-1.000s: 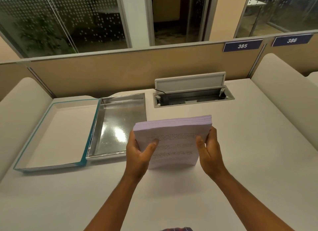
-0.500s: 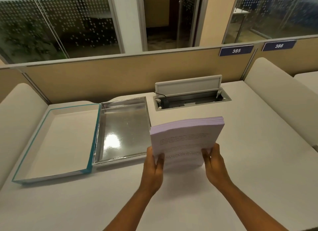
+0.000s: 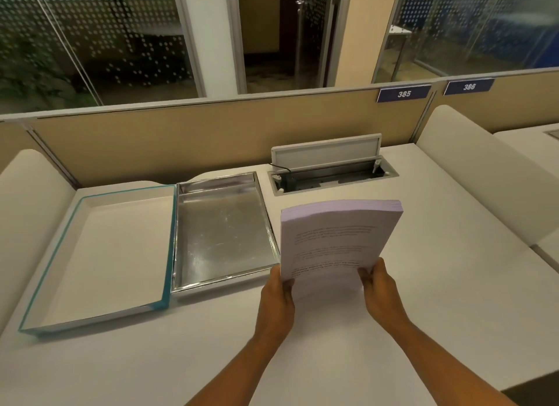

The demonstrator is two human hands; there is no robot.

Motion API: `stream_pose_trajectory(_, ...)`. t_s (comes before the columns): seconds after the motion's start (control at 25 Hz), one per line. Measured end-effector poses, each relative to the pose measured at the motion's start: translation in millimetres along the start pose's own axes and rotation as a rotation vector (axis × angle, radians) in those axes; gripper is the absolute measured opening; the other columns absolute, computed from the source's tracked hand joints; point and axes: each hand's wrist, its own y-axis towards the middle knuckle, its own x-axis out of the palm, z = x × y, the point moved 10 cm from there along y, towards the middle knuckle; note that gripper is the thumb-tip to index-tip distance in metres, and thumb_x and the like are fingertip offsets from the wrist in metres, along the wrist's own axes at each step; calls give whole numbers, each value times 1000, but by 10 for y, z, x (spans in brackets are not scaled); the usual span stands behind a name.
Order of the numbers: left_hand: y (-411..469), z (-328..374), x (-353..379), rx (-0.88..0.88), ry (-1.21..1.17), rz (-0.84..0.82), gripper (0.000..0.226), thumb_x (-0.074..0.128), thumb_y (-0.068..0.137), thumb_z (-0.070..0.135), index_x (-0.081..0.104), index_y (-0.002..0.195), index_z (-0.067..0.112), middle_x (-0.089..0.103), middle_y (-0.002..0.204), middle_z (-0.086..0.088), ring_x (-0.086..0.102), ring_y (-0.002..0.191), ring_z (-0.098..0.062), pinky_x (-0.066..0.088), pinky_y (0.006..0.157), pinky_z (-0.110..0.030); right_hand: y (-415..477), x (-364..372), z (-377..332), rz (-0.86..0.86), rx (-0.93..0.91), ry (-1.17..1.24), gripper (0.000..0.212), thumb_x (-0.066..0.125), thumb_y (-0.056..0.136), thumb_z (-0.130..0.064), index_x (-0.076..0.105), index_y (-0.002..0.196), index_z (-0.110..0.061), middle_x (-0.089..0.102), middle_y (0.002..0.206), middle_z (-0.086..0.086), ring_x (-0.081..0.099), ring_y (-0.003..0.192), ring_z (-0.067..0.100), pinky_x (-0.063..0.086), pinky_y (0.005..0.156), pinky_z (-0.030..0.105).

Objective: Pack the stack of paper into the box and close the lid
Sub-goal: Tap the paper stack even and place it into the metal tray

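A thick stack of pale lilac printed paper stands tilted on edge above the white desk, its printed face toward me. My left hand grips its lower left corner and my right hand grips its lower right corner. To the left lies the open box: a tray lined in shiny silver, and hinged beside it a white lid with a teal rim, lying flat with its inside up. The stack is just right of the silver tray, apart from it.
An open cable hatch with a raised flap sits in the desk behind the stack. A beige partition closes the back; rounded white dividers stand at both sides. Plates marked 385 and 386 hang on the partition.
The stack has risen and turned more upright, and both hands have slid down to its lower corners. The view has shifted left and back.
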Motion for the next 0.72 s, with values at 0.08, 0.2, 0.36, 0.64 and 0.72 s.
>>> stream_pose_trajectory(0.08, 54, 26, -176, -9, -24, 29, 32, 52, 105, 6, 58, 129, 25, 74, 120, 9, 65, 109, 10, 49, 83, -1, -7, 75, -32, -51, -20, -7, 10, 45, 111, -24, 44, 115, -33, 65, 115, -18, 68, 104, 16, 62, 90, 51)
stream_pose_trajectory(0.2, 107, 28, -483, -73, -83, 66, 22, 51, 108, 20, 59, 126, 31, 71, 117, 20, 67, 109, 8, 55, 78, -6, 56, 263, -215, -133, -45, -11, 8, 44, 111, -37, 46, 118, -36, 69, 120, -11, 70, 105, 12, 65, 83, 47)
stream_pose_trajectory(0.36, 243, -102, -968, -190, -149, 128, 23, 55, 108, 24, 65, 128, 20, 75, 119, 9, 75, 105, -7, 65, 82, -24, 292, 587, -618, -251, -61, -19, 10, 45, 108, -50, 49, 108, -41, 71, 109, -16, 72, 93, 8, 64, 75, 45)
stream_pose_trajectory(0.64, 645, -459, -1717, -425, -81, 252, 16, 54, 107, 28, 69, 112, 26, 77, 112, 7, 76, 93, -11, 58, 62, -15, 864, 1451, -1313, -459, -33, 0, 23, 49, 108, -39, 55, 106, -18, 71, 110, 2, 72, 96, 21, 63, 86, 51)
stream_pose_trajectory(0.72, 834, -584, -1869, -458, -52, 253, 24, 53, 107, 22, 71, 122, 18, 76, 114, 4, 74, 95, -12, 56, 62, -13, 1003, 1701, -1411, -506, -1, -7, 28, 49, 109, -38, 55, 113, -11, 70, 116, 7, 71, 102, 25, 63, 92, 52)
